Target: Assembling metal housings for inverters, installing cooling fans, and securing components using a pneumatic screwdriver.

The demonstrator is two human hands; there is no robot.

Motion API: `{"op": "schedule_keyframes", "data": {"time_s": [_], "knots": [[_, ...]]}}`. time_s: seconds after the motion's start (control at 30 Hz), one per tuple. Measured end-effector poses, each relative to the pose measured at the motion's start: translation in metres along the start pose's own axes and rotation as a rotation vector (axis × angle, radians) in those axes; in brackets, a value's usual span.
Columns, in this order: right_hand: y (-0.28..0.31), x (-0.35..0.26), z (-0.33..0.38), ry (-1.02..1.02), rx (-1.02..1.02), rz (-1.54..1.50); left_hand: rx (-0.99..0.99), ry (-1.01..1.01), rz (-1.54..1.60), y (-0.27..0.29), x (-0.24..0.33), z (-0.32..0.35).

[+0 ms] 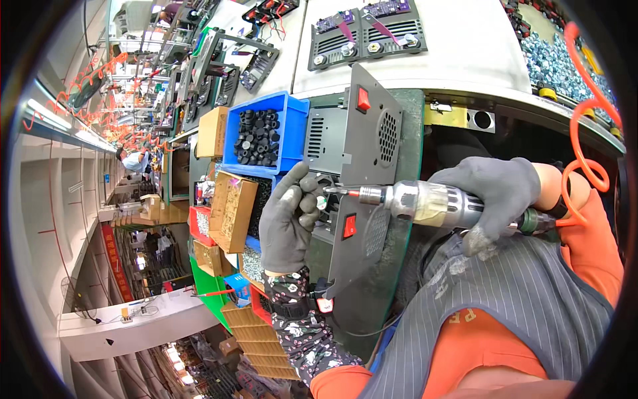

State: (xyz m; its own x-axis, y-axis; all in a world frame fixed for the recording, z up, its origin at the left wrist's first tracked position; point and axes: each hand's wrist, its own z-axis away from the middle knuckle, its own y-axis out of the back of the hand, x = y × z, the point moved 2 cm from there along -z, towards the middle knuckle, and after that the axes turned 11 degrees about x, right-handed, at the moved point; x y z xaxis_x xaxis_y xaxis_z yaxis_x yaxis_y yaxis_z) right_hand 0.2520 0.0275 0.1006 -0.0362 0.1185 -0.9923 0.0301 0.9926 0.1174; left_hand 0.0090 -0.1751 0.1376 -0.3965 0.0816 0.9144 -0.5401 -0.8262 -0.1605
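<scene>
My right hand [495, 189], in a grey glove, is wrapped round a silver power screwdriver [432, 205] held level, its bit pointing left. Near the bit's tip is my left hand [284, 223], also gloved, with its fingers curled in. A small shiny bit shows at the fingertips, too small to name. Just beyond and beside the tool stand two dark grey metal housings: one [369, 136] farther away with a red rocker switch [363, 100] and a round vent, the other [359, 256] nearer, also with a red switch [349, 226]. The screwdriver passes between them.
A blue bin [292, 113] of black round parts stands behind my left hand, beside an open cardboard box [234, 211]. An orange coiled hose [587, 163] hangs at the right. Panels with purple circuit boards [335, 23] lie on the white bench [458, 50].
</scene>
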Motion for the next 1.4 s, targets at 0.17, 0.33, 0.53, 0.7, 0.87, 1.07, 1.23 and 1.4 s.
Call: {"op": "schedule_keyframes", "data": {"time_s": [0.17,0.33,0.53,0.7,0.87,1.07,1.23,1.4], "knots": [[-0.013,-0.014,-0.015,-0.100,-0.056,-0.061,-0.158,-0.207,-0.118,0.008,0.011,0.016],[-0.021,-0.020,-0.022,-0.073,-0.065,-0.106,-0.033,-0.288,-0.253,0.012,0.011,0.027],[-0.022,-0.024,-0.022,-0.092,-0.087,-0.106,-0.034,-0.348,-0.369,-0.002,0.016,0.035],[-0.021,-0.027,-0.017,-0.172,-0.147,-0.165,0.046,-0.308,-0.490,-0.016,0.021,0.046],[-0.016,-0.029,-0.008,-0.159,-0.112,-0.141,-0.079,-0.313,-0.221,-0.026,0.021,0.042],[-0.007,-0.023,0.003,-0.170,-0.113,-0.200,-0.245,-0.308,-0.244,-0.027,0.022,0.039],[-0.007,-0.018,0.000,0.009,-0.089,-0.177,-0.196,-0.253,-0.222,-0.034,0.020,0.046],[-0.004,-0.011,0.010,-0.169,-0.127,-0.299,-0.092,-0.315,-0.514,-0.042,0.026,0.055]]}}
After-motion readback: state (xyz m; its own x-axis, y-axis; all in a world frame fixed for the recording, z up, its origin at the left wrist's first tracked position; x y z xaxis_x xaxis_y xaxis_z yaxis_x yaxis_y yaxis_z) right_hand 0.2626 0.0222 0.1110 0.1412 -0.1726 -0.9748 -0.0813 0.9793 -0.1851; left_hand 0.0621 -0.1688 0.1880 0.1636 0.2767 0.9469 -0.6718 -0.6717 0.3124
